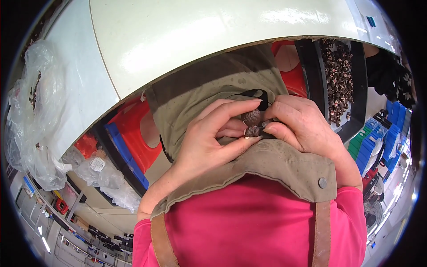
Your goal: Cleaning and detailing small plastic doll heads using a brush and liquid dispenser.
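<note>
In front of my waist, over the olive apron (187, 102), my two hands work close together. My left hand (204, 131) is closed around a dark brown, ridged, rounded piece (251, 117), its thumb and fingers on either side. A second brown ridged piece (252, 131) shows just below, by the left thumb tip. My right hand (302, 124) has its fingers curled in and its thumb against a small dark item (266, 124) beside these pieces. Most of that item is hidden by the fingers, so its kind cannot be made out.
A white table (213, 40) curves across the front. To the right, a black tray (361, 89) holds many small brown and pinkish pieces (339, 84). Clear plastic bags (38, 115) lie at the left. Red stools (135, 133) stand under the table; blue bins (393, 138) are at far right.
</note>
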### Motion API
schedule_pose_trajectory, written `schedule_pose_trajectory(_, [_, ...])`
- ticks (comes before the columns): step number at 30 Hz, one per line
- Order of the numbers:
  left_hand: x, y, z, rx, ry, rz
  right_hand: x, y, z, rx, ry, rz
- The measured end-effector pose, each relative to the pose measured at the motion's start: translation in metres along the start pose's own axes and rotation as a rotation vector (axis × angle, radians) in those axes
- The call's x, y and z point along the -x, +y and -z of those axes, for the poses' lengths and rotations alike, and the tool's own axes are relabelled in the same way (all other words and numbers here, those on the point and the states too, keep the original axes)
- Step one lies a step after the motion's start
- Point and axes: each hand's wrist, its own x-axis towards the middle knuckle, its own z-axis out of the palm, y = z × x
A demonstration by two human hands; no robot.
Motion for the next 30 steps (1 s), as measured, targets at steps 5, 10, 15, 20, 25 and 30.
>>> schedule_pose_trajectory(5, [0.0009, 0.0002, -0.0001, 0.020, 0.014, 0.027, 0.0008, -0.0008, -0.0035, 0.007, 0.037, -0.007])
schedule_pose_trajectory(10, [0.0016, 0.0001, -0.0008, 0.044, 0.023, 0.055, 0.0021, -0.0001, -0.0076, -0.050, 0.074, -0.010])
schedule_pose_trajectory(15, [0.0022, -0.0009, 0.0001, 0.047, 0.016, 0.049, 0.0029, 0.0007, -0.0065, -0.085, 0.025, -0.030])
schedule_pose_trajectory(20, [0.0007, 0.0009, 0.0002, 0.024, 0.008, 0.026, 0.0014, 0.0017, -0.0051, -0.045, 0.052, -0.015])
schedule_pose_trajectory(25, [0.0007, 0.0003, 0.0000, 0.001, 0.005, 0.014, 0.0001, -0.0013, -0.0004, -0.011, -0.014, -0.033])
schedule_pose_trajectory(30, [0.0008, -0.0010, -0.0014, 0.048, 0.027, 0.044, 0.0006, 0.0003, -0.0038, 0.000, 0.029, -0.015])
